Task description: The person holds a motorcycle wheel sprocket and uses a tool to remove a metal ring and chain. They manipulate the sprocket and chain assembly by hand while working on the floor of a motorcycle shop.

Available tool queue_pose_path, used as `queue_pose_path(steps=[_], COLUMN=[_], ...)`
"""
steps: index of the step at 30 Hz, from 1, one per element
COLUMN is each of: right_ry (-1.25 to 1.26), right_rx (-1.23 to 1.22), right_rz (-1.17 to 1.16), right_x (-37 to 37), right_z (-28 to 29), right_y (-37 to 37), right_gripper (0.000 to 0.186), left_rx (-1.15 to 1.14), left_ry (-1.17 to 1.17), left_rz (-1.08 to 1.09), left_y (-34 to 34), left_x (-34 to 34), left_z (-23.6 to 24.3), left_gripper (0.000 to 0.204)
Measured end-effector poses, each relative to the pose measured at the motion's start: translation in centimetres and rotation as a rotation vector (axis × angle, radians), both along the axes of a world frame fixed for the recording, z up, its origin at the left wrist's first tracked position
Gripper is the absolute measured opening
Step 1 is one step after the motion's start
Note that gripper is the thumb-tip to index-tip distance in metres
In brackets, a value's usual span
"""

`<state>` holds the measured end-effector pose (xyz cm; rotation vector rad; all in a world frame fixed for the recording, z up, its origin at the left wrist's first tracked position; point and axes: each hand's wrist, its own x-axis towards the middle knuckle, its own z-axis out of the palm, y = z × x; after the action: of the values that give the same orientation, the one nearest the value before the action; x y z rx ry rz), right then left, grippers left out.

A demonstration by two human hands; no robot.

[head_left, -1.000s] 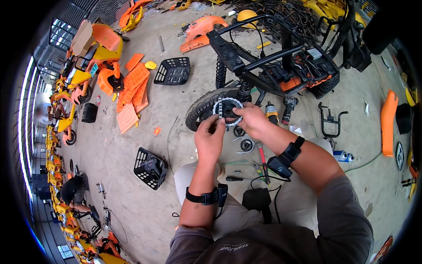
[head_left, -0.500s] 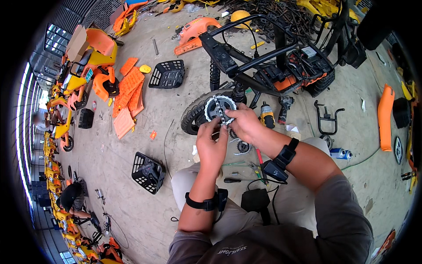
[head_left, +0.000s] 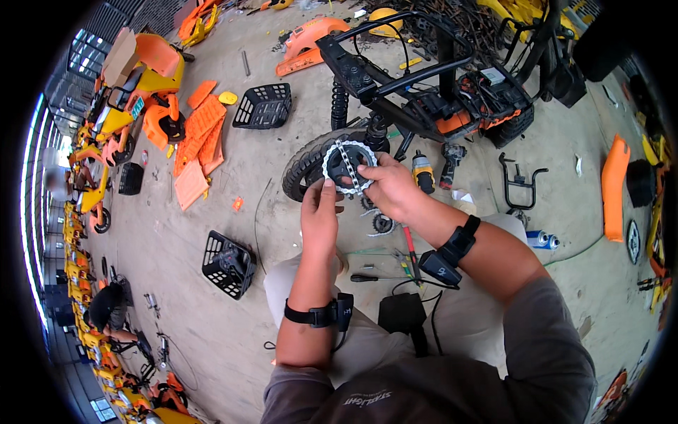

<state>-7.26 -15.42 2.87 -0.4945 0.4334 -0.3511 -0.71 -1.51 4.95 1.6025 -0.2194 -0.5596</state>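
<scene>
My right hand [head_left: 393,185] is closed on the right edge of a dark, round sprocket [head_left: 337,172], its thumb lying over the face. A silver chain [head_left: 345,160] wraps the sprocket's rim, and one length of it runs straight across the face. At the lower left rim, my left hand [head_left: 320,215] has a fingertip against the chain, its other fingers curled and partly hidden. Behind the sprocket stands the black tyre [head_left: 296,166] of a scooter frame [head_left: 395,88]. Smaller gears [head_left: 382,224] lie on the floor below my right hand.
Beside the frame lie a yellow-black power drill [head_left: 423,173] and a dark power tool [head_left: 451,166]. Red-handled pliers [head_left: 412,247], a screwdriver [head_left: 365,278] and blue spray cans [head_left: 540,239] are near my legs. Black baskets [head_left: 263,106] and orange panels [head_left: 200,134] lie left. Another person [head_left: 109,309] bends down far left.
My left hand has moved from the sprocket's bottom to its lower left rim. The chain length across the face is still there, and my right hand keeps its grip.
</scene>
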Motion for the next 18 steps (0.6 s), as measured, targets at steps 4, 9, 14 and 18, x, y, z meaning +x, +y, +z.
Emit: queue_pose_path(steps=[4,9,14,18], right_ry=[0.018,0.068,0.257,0.302], right_rx=[-0.018,-0.054,-0.343,-0.409], right_rz=[0.033,0.050,0.250,0.368], right_x=[-0.8,-1.1,-1.8,-2.3], right_z=[0.3,-0.3,1.6,1.9], right_y=[0.7,1.0,-0.5,-2.1], right_gripper=[0.032,0.031,0.017,0.023], left_rx=[-0.025,-0.083,-0.236,-0.225], left_ry=[0.006,0.033,0.218,0.255], left_rz=[-0.084,0.037,0.020,0.022], left_y=[0.5,0.9,1.9,2.0], left_x=[0.0,0.6,1.5,1.2], left_z=[-0.4,-1.0,-1.1,-0.3], left_gripper=[0.031,0.030,0.024,0.022])
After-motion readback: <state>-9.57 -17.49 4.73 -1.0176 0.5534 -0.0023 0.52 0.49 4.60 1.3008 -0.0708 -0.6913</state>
